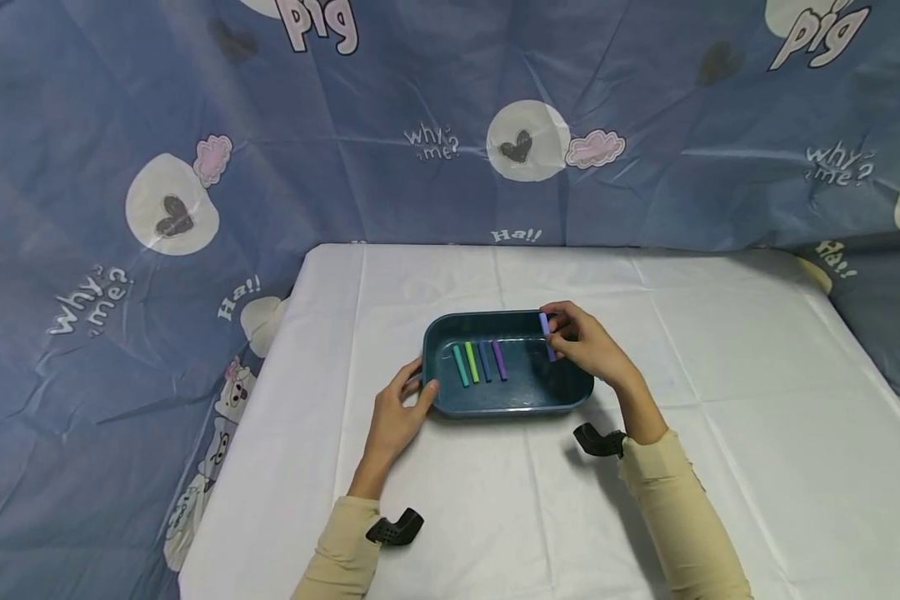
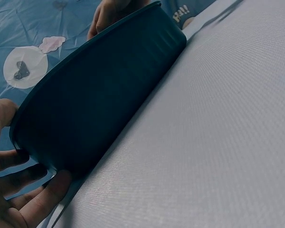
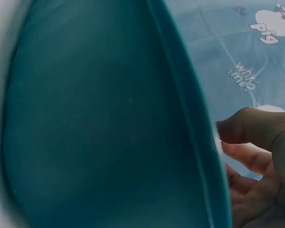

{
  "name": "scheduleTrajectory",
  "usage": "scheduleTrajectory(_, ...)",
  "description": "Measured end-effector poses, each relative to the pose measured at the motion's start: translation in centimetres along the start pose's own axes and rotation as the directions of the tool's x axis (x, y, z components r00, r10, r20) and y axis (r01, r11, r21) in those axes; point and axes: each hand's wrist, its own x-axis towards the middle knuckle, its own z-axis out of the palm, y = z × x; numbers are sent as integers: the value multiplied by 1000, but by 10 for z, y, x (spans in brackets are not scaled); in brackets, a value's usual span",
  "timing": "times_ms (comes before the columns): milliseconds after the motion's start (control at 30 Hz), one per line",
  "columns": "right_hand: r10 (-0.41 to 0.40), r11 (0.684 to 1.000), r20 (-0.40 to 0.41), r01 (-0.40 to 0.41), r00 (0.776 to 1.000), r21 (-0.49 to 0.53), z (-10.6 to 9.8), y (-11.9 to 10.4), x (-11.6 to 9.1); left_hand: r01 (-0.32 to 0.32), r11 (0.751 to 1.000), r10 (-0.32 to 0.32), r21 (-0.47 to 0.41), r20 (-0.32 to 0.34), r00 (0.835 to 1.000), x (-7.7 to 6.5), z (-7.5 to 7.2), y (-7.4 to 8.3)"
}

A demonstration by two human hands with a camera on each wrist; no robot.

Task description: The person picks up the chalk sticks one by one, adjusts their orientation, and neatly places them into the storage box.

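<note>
A dark teal rectangular tray [image 1: 525, 392] stands on the white cloth. In its left half lie a teal stick [image 1: 461, 367], a lime stick [image 1: 472, 362], a blue stick [image 1: 484, 362] and a purple stick [image 1: 500, 360], side by side and slightly slanted. My left hand [image 1: 397, 421] holds the tray's left end, its thumb at the rim and its fingers around the outer wall [image 2: 95, 85]. Over the tray's right part, my right hand [image 1: 592, 346] pinches a lavender, chalk-like stick [image 1: 545, 323]. The right wrist view shows that hand [image 3: 256, 161] beyond the rim; the stick is hidden there.
The white tablecloth [image 1: 450, 517] spreads around the tray on all sides. Behind and to the left hangs a blue printed curtain [image 1: 345, 167]. Black wrist pieces [image 1: 395, 527] stick out from both sleeves above the table.
</note>
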Motion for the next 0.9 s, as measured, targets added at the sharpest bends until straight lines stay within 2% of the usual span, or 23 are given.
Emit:
scheduleTrajectory(100,-6,1000,11,6,1000,2,2,1,2,-8,1000,8,1,6,1000,-3,-2,12)
scheduleTrajectory(200,-3,1000,10,3,1000,-1,4,1,3,-10,1000,10,-2,9,1000,-4,-2,14)
scheduleTrajectory(667,2,999,16,-1,1000,-35,16,3,10,-10,1000,10,-9,15,1000,-7,-6,14)
scheduleTrajectory(900,-3,1000,22,3,1000,-10,21,3,17,-30,999,30,-13,10,1000,-5,-5,14)
